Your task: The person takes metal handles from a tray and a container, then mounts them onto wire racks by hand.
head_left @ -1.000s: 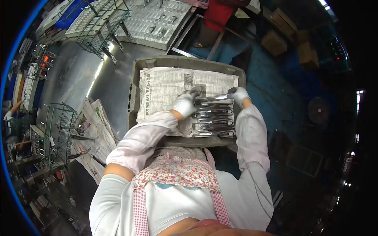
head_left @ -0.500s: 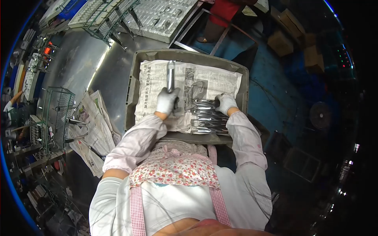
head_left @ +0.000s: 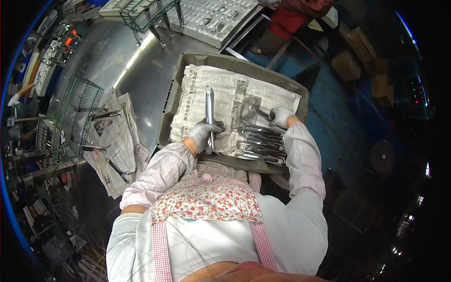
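My left hand, in a grey-white glove, grips a long shiny metal bar over the left part of the newspaper. The bar stretches away from me, and its near end shows below the fingers. My right hand, gloved as well, is closed at the far right end of a row of similar metal bars. Its fingertips meet a dark thin shape beside a greyish patch; what they pinch is unclear. The newspaper lines a grey plastic bin.
A metal table lies to the left, with more newspaper sheets and a green wire basket on it. Another wire basket and a pale moulded tray are beyond the bin. A person in red stands at the far side. Cardboard boxes are at right.
My left hand has drawn its bar nearer to me, and the bar now runs past both sides of the hand. My right hand has moved slightly off the row's far end. The view has shifted.
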`<state>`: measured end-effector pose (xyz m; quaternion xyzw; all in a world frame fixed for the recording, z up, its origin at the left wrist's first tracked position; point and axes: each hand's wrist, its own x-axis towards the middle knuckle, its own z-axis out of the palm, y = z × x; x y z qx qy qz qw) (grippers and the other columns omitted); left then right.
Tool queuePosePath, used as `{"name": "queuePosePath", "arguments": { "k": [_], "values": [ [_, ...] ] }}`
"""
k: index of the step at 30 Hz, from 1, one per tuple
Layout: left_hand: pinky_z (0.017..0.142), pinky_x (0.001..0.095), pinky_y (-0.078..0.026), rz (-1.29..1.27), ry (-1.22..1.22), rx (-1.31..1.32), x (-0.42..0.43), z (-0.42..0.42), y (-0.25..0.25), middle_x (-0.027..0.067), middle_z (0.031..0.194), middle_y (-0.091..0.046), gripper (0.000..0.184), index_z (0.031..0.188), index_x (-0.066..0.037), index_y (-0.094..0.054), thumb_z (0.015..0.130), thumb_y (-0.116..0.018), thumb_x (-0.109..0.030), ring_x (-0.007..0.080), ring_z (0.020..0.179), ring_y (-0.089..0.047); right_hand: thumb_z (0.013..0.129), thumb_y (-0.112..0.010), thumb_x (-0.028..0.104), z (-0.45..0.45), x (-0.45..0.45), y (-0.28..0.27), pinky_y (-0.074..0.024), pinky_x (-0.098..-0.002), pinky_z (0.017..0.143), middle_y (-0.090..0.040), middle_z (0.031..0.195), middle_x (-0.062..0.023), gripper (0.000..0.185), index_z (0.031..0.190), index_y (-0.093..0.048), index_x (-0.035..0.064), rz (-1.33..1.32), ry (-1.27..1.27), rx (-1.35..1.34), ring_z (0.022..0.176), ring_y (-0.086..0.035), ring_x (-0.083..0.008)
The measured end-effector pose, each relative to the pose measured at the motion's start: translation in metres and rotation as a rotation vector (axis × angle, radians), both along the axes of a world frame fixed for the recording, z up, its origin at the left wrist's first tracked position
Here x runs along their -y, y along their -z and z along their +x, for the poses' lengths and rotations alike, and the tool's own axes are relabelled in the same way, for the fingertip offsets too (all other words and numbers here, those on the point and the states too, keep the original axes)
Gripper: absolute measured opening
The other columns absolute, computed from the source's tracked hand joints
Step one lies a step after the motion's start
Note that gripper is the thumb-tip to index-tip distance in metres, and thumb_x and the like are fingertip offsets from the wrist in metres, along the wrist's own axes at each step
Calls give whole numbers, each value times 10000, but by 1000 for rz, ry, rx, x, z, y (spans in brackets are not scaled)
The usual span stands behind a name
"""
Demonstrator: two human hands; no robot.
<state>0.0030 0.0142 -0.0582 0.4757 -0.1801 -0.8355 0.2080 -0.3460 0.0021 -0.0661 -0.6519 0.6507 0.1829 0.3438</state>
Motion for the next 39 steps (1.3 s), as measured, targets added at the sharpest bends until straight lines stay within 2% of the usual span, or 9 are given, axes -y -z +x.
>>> {"name": "queuePosePath", "arguments": {
  "k": [4, 9, 11, 15, 17, 19, 29, 33, 39],
  "values": [
    [680, 298, -556, 80, 12, -84, -9, -13, -10, 111, 995, -640, 464, 1209, 30, -484, 763, -614, 36, 186, 798, -650, 700, -721, 506, 65, -8, -35, -502, -376, 814, -671, 957, -197, 627, 1029, -616, -17, -226, 364, 128, 893, -651, -331],
    [578, 271, -549, -103, 261, 88, -15, -29, -32, 89, 935, -660, 415, 1162, 17, -520, 781, -673, -50, 175, 723, -660, 763, -745, 233, 156, -39, -21, -506, -338, 815, -677, 994, -168, 415, 1074, -598, 2, -346, 757, 772, 900, -655, -268],
    [464, 248, -509, -254, 115, 142, -19, -31, -18, 86, 871, -665, 386, 1132, 18, -530, 785, -673, -71, 150, 569, -614, 790, -713, 265, 149, -44, -5, -504, -348, 824, -661, 1053, -167, 404, 1087, -595, 18, -240, 979, 954, 930, -648, -277],
    [451, 248, -488, -230, 97, 203, -11, -5, -10, 88, 895, -672, 344, 1104, 12, -537, 795, -658, -82, 130, 589, -593, 771, -692, 421, 82, -62, 2, -479, -397, 886, -633, 1083, -198, 567, 1152, -578, 17, -420, 471, 52, 1016, -606, -353],
    [516, 251, -504, -207, 25, 166, -12, 2, -15, 84, 922, -669, 314, 1075, 1, -552, 799, -660, -103, 145, 671, -629, 689, -747, 376, 51, -78, 17, -481, -419, 867, -636, 1080, -186, 545, 1127, -610, 83, -163, 401, -158, 983, -615, -345],
    [490, 254, -501, -208, 27, 167, -9, 3, -29, 85, 927, -676, 317, 1080, 9, -544, 822, -644, -148, 143, 656, -627, 653, -770, 377, 41, -89, 21, -485, -418, 845, -637, 1075, -176, 541, 1082, -622, 82, -307, 190, -263, 959, -617, -340],
    [505, 225, -461, -338, 321, 140, -9, 7, -41, 22, 726, -611, 321, 1039, -3, -651, 877, -606, -275, 88, 590, -556, 616, -777, 423, 4, -47, 32, -475, -409, 829, -658, 953, -179, 508, 941, -661, 51, -36, -122, -36, 949, -612, -331],
    [647, 252, -501, -294, 268, 153, -6, 13, -47, 99, 893, -674, 403, 1103, 49, -605, 861, -633, -272, 131, 757, -621, 718, -720, 397, 5, -37, -4, -489, -411, 803, -652, 978, -182, 508, 1071, -591, 55, -106, 58, -72, 970, -622, -324],
    [427, 249, -489, -259, 11, 108, 6, 12, -74, 78, 803, -668, 297, 1084, -2, -604, 896, -558, -227, 105, 526, -564, 739, -692, 335, 35, -27, -79, -508, -411, 762, -666, 921, -131, 373, 1041, -593, 140, -401, 171, -51, 889, -646, -303]
  ]
}}
